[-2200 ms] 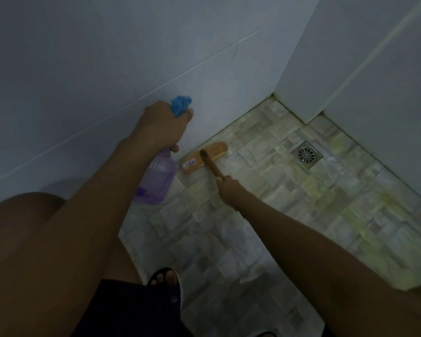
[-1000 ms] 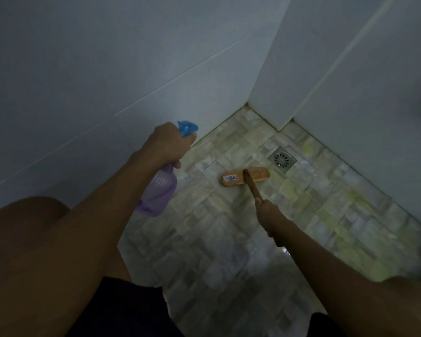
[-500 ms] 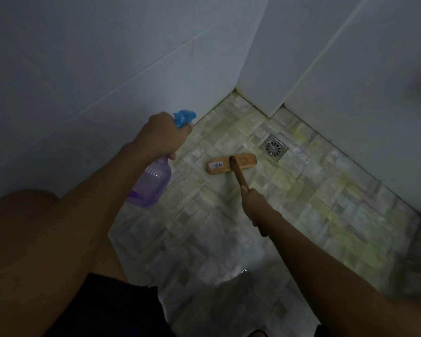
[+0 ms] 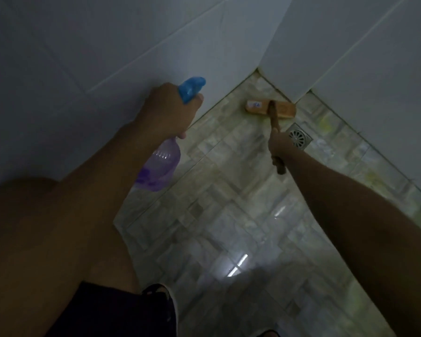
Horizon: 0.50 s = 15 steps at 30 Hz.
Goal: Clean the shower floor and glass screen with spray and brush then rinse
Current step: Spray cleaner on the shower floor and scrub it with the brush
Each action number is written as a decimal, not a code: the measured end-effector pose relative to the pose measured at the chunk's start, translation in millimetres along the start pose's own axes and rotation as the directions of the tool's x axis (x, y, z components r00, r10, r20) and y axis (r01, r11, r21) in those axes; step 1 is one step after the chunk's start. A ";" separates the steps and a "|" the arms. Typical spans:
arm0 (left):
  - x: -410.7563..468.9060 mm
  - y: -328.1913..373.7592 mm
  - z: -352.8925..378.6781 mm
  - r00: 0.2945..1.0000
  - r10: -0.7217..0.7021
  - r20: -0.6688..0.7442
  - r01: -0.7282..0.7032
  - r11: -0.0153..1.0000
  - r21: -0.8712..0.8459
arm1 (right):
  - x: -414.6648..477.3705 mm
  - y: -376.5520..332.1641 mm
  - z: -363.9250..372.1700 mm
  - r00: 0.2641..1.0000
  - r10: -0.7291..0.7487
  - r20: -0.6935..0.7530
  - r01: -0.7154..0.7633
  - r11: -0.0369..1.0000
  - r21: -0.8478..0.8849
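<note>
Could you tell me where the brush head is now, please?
In the head view, the brush head lies right of centre in the far floor corner, just beyond the drain.

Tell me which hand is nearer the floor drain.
Right. The right hand, on the brush, is beside the drain; the left hand, with the spray bottle, is farther off.

Shower floor [image 4: 229, 215]: pale mottled stone-pattern tiles, with yellowish staining toward the far and right edges and a wet glare in the near middle. Brush [image 4: 258, 108] head lay flat on the tiles in the far corner. Square metal drain [image 4: 299, 137] was set just near-right of it. Dark sandal [image 4: 161, 295] stood near left.
</note>
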<state>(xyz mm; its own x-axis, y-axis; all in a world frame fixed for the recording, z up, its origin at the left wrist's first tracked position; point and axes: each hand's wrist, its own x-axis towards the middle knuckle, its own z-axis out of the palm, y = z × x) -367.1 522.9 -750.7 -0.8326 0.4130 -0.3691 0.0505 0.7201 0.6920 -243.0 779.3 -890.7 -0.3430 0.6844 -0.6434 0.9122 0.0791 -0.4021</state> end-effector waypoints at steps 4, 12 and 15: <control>-0.6 -4.6 -2.1 1.000 0.007 0.001 -0.007 1.000 -0.001 | 28.0 -51.2 28.7 0.999 -0.019 -0.037 0.020 0.999 0.032; -1.9 2.7 -13.1 0.999 0.017 -0.050 -0.017 1.000 0.010 | -1.2 25.5 3.6 0.992 -0.119 0.031 0.123 0.957 -0.263; -2.2 4.0 -15.7 0.999 0.004 -0.047 -0.005 1.000 -0.004 | 9.5 28.5 -11.6 0.999 -0.047 0.005 0.047 0.987 -0.154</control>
<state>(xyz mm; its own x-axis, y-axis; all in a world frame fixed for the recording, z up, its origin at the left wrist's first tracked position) -373.7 516.1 -737.4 -0.8573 0.3896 -0.3365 0.0521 0.7160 0.6961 -217.7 796.5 -900.7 -0.3866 0.6762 -0.6271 0.9186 0.2220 -0.3269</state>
